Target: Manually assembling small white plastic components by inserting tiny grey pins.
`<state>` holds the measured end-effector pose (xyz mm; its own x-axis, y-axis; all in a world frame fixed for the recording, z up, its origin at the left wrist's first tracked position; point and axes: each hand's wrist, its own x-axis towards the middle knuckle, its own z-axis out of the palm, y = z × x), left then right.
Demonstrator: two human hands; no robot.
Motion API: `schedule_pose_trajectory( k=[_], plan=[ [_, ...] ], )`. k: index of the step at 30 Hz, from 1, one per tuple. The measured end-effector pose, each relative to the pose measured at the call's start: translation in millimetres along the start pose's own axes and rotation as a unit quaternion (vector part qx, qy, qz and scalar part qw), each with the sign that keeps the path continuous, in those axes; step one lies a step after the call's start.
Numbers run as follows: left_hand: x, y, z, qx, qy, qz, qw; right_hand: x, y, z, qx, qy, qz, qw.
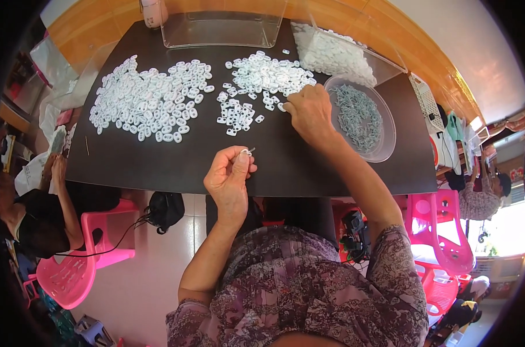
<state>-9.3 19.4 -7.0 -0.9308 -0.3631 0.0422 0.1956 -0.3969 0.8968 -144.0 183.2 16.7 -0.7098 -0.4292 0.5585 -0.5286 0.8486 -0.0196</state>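
My left hand (pixel 230 184) is closed in a pinch above the table's near part. Between its thumb and forefinger is a small white plastic piece (pixel 246 152) with a thin grey screw sticking out to the right. Farther right, my right hand (pixel 312 113) has its fingers bent together, the tips at a small white piece (pixel 281 107) by the pile's edge. Ahead of it spreads a pile of white two-holed pieces (pixel 274 72), with a smaller group of flat white pieces (pixel 235 115) nearer. A round clear tub of grey screws (pixel 358 115) stands beside my right wrist.
A large heap of white oval pieces (pixel 147 98) covers the dark table's (pixel 158 168) left side. At the back are a clear plastic bin (pixel 222 29) and a bag of white pieces (pixel 335 56). A person sits at left by a pink chair (pixel 71 272); pink chairs (pixel 442 231) stand at right.
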Motion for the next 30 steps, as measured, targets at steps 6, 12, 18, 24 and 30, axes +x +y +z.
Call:
schedule_pose_trajectory(
  k=[6,12,18,24,30],
  plan=[
    [2,-1,-1,-0.006,-0.004,0.001,1.0,7,-5,16,-0.041,-0.046,-0.038,0.997],
    [3,5,0,-0.013,-0.006,-0.002,1.0,2,-2,21,0.034,-0.026,-0.033,0.999],
    [2,6,-1,-0.016,-0.009,-0.005,1.0,3,-5,18,0.027,-0.051,-0.013,0.998],
    [5,8,-2,-0.018,-0.008,-0.021,1.0,-3,-9,15,0.064,-0.026,-0.017,0.997],
    [7,18,1,-0.017,-0.015,-0.028,0.999,-10,-36,-20,0.311,-0.126,0.117,0.935]
  ],
)
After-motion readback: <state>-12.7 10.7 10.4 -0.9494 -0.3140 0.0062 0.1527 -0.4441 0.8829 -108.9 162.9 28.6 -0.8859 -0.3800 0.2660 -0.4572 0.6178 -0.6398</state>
